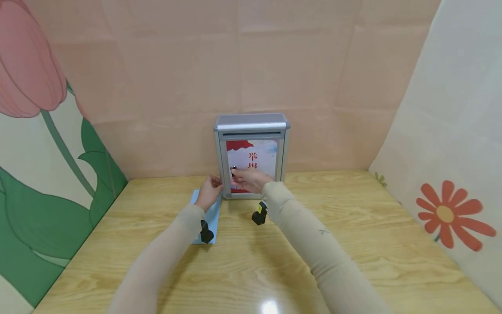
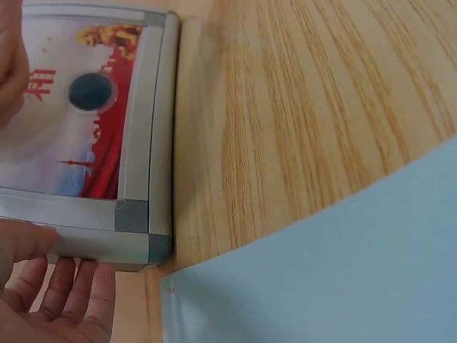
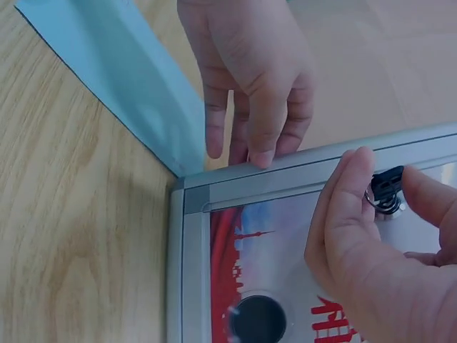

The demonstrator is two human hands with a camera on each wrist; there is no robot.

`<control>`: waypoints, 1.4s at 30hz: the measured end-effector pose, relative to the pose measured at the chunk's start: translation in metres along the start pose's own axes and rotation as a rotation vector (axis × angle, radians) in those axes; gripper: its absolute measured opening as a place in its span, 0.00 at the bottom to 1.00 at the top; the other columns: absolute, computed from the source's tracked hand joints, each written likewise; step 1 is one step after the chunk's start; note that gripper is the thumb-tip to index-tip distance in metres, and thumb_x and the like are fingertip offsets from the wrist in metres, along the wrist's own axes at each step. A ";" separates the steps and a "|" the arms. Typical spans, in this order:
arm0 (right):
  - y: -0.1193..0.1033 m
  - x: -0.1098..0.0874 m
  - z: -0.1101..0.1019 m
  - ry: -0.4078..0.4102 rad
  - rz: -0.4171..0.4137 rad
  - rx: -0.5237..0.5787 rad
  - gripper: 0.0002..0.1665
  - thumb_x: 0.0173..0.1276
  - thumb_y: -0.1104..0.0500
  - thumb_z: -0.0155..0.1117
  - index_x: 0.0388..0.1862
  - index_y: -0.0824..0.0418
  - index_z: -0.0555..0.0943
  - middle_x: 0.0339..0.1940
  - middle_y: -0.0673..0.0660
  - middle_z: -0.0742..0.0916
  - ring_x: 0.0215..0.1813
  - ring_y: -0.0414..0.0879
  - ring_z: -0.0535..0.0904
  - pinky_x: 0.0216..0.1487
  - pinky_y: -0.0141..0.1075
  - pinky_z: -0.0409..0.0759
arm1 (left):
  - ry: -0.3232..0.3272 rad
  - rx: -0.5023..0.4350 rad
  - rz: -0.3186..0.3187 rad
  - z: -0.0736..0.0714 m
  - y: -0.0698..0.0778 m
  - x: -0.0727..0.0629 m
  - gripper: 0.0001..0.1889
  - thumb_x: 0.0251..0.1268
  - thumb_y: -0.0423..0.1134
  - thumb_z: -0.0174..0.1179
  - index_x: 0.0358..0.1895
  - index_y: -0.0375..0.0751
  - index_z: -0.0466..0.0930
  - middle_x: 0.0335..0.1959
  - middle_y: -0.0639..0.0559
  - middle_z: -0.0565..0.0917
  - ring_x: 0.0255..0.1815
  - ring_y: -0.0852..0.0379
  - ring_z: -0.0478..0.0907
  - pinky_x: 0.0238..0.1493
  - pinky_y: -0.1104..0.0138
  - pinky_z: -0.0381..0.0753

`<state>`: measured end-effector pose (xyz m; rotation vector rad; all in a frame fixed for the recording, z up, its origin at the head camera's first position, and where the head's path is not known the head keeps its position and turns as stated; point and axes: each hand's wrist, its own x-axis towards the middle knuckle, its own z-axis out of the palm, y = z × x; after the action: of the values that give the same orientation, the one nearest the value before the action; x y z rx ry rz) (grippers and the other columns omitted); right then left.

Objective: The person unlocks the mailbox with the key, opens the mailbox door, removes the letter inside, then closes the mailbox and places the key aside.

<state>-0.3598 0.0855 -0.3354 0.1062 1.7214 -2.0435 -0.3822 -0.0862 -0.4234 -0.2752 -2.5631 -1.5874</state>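
Note:
A silver metal mailbox (image 1: 251, 122) stands upright against the wall, with a slot near its top and a red, white and blue printed front. My right hand (image 1: 252, 179) is at the lock on the left side of that front. Its thumb and fingers pinch a black-headed key (image 3: 386, 184) with a small metal ring, set at the lock. My left hand (image 2: 61, 293) holds the mailbox's left side edge, thumb toward the front and fingers along the side. In the right wrist view, the left hand (image 3: 260, 93) shows beside the lower left corner.
A light blue sheet (image 1: 212, 218) lies on the wooden table (image 1: 235, 270) left of the mailbox, under my left forearm. A dark round window (image 3: 258, 319) is in the lower front. A pink wall covering (image 1: 176, 87) rises behind; flower-patterned cloths hang at both sides.

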 end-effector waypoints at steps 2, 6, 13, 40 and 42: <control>0.000 0.001 0.000 -0.006 0.000 0.038 0.22 0.76 0.61 0.51 0.64 0.71 0.68 0.62 0.67 0.74 0.58 0.50 0.74 0.65 0.35 0.73 | 0.001 0.004 -0.007 0.000 0.000 0.000 0.12 0.68 0.31 0.55 0.50 0.31 0.69 0.47 0.36 0.79 0.46 0.46 0.78 0.42 0.63 0.79; 0.002 0.002 0.001 0.022 -0.030 0.077 0.20 0.74 0.64 0.54 0.61 0.72 0.72 0.58 0.66 0.78 0.53 0.48 0.78 0.61 0.34 0.75 | 0.001 0.001 -0.013 0.000 0.002 0.000 0.12 0.69 0.32 0.55 0.50 0.31 0.69 0.47 0.37 0.79 0.45 0.47 0.77 0.41 0.63 0.78; 0.008 0.001 0.017 0.225 -0.189 -0.212 0.17 0.68 0.63 0.61 0.49 0.76 0.80 0.33 0.60 0.85 0.30 0.41 0.79 0.59 0.45 0.78 | 0.013 -0.015 0.001 0.001 -0.001 -0.002 0.11 0.68 0.30 0.56 0.49 0.30 0.69 0.46 0.36 0.79 0.48 0.46 0.77 0.47 0.60 0.78; 0.003 0.004 0.010 0.162 -0.129 -0.129 0.16 0.72 0.64 0.56 0.53 0.74 0.77 0.35 0.58 0.82 0.32 0.41 0.77 0.48 0.36 0.79 | -0.009 -0.041 -0.057 0.000 -0.002 0.000 0.12 0.70 0.35 0.56 0.51 0.34 0.70 0.49 0.40 0.78 0.46 0.49 0.77 0.42 0.64 0.78; 0.003 0.004 0.011 0.180 -0.136 -0.188 0.16 0.72 0.63 0.57 0.52 0.73 0.78 0.35 0.59 0.82 0.31 0.42 0.76 0.55 0.43 0.77 | -0.011 -0.046 -0.056 0.000 -0.003 0.001 0.12 0.70 0.34 0.56 0.51 0.34 0.70 0.49 0.39 0.78 0.47 0.48 0.77 0.44 0.63 0.79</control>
<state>-0.3597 0.0732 -0.3369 0.1189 2.0745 -2.0057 -0.3833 -0.0877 -0.4254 -0.2192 -2.5674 -1.6700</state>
